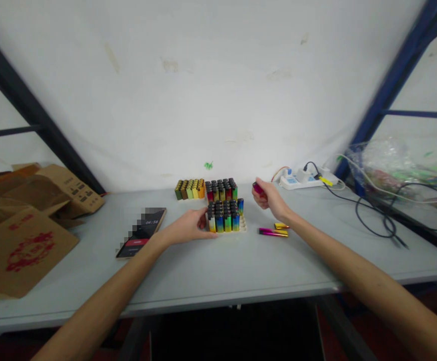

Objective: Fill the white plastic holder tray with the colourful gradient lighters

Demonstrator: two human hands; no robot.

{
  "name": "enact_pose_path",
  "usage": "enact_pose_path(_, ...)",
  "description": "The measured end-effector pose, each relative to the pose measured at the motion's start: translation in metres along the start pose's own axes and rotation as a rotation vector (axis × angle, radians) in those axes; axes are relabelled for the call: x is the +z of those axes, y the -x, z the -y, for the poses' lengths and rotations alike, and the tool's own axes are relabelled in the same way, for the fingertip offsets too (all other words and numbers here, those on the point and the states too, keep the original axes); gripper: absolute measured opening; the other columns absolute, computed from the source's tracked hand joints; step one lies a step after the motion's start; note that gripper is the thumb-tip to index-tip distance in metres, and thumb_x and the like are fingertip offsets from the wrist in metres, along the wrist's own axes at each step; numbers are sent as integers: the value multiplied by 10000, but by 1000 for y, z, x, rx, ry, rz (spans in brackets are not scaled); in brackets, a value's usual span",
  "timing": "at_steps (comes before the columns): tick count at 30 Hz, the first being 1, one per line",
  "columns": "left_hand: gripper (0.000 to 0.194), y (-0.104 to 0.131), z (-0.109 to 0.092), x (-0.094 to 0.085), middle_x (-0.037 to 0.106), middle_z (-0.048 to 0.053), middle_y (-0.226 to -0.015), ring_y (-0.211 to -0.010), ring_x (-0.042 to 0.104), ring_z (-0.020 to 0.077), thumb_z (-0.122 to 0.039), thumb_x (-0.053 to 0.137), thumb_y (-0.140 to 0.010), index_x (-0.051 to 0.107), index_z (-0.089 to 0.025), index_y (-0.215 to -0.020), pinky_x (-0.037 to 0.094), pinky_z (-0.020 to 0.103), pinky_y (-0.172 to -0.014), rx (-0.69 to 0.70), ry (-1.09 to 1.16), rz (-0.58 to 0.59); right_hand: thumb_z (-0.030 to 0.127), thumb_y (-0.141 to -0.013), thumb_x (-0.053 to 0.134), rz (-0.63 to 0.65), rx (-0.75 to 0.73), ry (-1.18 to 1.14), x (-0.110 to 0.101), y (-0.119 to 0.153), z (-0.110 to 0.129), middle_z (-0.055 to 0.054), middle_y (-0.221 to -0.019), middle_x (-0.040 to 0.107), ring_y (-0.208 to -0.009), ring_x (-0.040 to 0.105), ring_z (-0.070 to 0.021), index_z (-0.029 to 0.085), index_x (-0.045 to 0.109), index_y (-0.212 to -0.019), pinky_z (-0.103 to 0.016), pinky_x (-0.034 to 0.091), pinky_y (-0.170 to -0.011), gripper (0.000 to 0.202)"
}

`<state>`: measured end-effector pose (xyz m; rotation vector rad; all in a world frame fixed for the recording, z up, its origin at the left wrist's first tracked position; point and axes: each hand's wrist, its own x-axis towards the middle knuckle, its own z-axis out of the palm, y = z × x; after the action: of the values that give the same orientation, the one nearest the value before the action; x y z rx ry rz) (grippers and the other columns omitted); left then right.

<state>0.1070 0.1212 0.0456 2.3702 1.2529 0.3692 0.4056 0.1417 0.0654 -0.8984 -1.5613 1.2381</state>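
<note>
My right hand (273, 200) is raised above the table, its fingers closed around a magenta lighter (257, 187). My left hand (189, 225) grips the left side of a white tray (243, 225), thumb along its front edge. Rows of upright metallic lighters (224, 221) with black tops fill most of that tray; some holes at its right end show. Below my right hand, a magenta-and-gold lighter (273, 232) lies flat, with a gold lighter (281, 226) just behind it, partly hidden by my wrist.
Behind the tray stand more dark-topped lighters (221, 189) and a block of yellow-toned ones (190, 189). A phone (143, 233) lies left, beside cardboard boxes (26, 245). At right are a power strip (297, 181), loose black cable (357, 210) and plastic bags (387, 158).
</note>
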Motion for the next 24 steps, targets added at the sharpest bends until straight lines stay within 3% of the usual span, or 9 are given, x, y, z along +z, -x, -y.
enact_pose_path(10, 651, -1, 0, -1, 692, 49, -905, -773, 655, 242, -727, 722, -753, 582, -182, -1080, 497, 327, -667, -18, -16, 18, 422, -911, 359, -19, 102, -39, 6, 0, -2, 60, -498, 215, -437, 137, -101, 245, 317, -561, -260, 121, -423, 394)
enact_pose_path(24, 643, 0, 0, -1, 684, 43, -895, -759, 647, 239, -723, 720, -760, 578, -183, -1079, 493, 323, -664, -14, -24, 15, 344, -921, 360, -35, 15, 54, 8, 2, 1, 58, -481, 251, -412, 205, -91, 237, 334, -557, -258, 152, -426, 381)
